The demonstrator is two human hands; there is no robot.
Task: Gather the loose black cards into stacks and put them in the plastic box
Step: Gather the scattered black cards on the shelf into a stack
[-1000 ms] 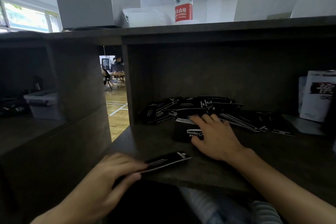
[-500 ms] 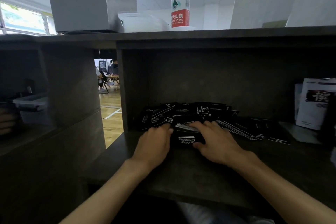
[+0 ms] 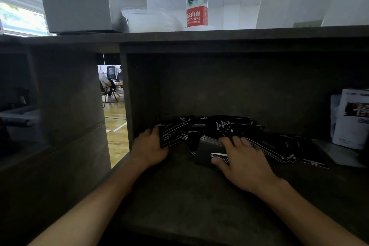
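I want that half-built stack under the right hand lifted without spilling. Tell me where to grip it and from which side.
Probably grip the stack across its two long side edges, thumb on the near-left edge and fingers on the far-right, coming from above. It lies flat on the shelf, loose cards crowd its back, and the right hand already rests on top.

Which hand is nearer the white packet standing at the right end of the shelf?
Right. The right hand rests on a card stack mid-shelf, apart from the white packet. The left hand touches the loose black cards at the pile's far left.
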